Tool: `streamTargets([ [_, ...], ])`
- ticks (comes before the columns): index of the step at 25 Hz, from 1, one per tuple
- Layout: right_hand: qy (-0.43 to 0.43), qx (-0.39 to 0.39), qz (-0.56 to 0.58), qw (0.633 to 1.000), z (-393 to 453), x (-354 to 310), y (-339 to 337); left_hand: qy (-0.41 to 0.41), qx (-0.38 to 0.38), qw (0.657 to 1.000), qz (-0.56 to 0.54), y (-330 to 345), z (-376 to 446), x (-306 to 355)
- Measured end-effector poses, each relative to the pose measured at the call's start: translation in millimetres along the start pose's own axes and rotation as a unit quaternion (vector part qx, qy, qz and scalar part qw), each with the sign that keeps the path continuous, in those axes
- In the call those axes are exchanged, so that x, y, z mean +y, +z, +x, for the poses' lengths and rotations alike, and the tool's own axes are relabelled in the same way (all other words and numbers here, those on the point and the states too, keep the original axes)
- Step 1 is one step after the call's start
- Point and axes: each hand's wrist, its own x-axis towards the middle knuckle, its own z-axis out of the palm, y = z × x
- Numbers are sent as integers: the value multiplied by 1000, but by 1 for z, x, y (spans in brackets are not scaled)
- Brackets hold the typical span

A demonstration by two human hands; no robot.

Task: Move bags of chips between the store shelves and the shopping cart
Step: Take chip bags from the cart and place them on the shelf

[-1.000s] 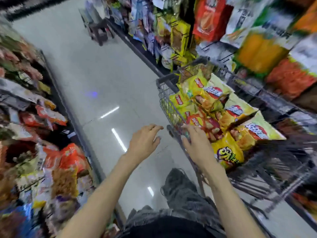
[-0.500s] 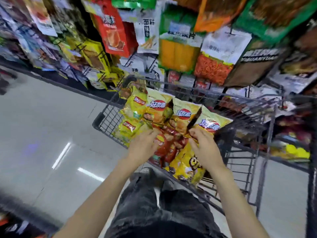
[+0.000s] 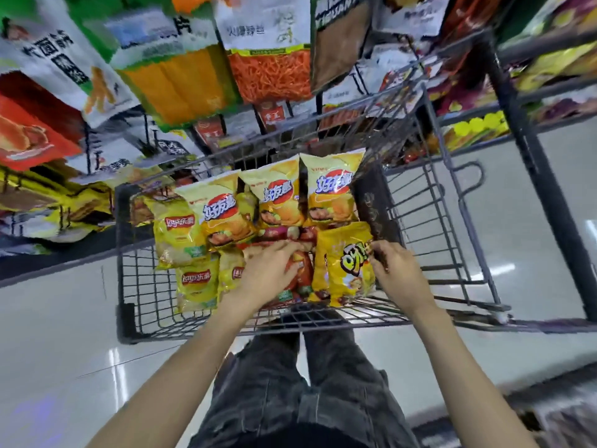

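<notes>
A dark wire shopping cart (image 3: 129,279) stands in front of me, filled with several chip bags. Three yellow bags with red-and-blue logos (image 3: 277,195) line its far side, and yellow Lay's bags (image 3: 177,234) lie at the left. My left hand (image 3: 268,273) lies on a red bag (image 3: 300,273) in the middle, fingers spread over it. My right hand (image 3: 397,273) pinches the right edge of a yellow Cheetos bag (image 3: 349,263) at the cart's near right.
Store shelves (image 3: 181,79) packed with snack bags rise right behind the cart. The cart's folded child-seat frame (image 3: 452,221) takes up its right part. Shiny white floor (image 3: 58,318) lies to the left and right. My legs in dark trousers (image 3: 310,383) stand below.
The view has swung from the aisle to face the cart and shelves. Both hands have moved from outside the cart onto the bags inside it.
</notes>
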Motion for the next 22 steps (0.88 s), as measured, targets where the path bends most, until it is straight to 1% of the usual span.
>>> streamTargets([
  [3, 26, -13, 14, 999, -3, 18, 12, 9, -52, 998, 18, 25, 17, 2],
  [6, 40, -43, 19, 998, 6, 35, 25, -8, -114, 993, 26, 58, 34, 12],
  [9, 58, -84, 21, 995, 25, 45, 37, -48, -179, 982, -22, 96, 57, 13],
  [11, 62, -102, 25, 993, 34, 51, 44, -71, -204, 974, -75, 122, 71, 16],
  [14, 81, -117, 17, 990, 46, 59, 52, -124, -212, 956, -159, 148, 89, 32],
  [16, 92, -142, 11, 986, 53, 61, 60, -167, -218, 942, -194, 161, 97, 41],
  [18, 110, -166, 20, 980, 59, 61, 67, -192, -214, 932, -222, 174, 99, 48],
  [20, 119, -186, 34, 975, 61, 63, 72, -221, -184, 921, -263, 186, 99, 52],
  [22, 113, -195, 48, 973, 59, 66, 73, -242, -123, 910, -313, 194, 95, 54],
])
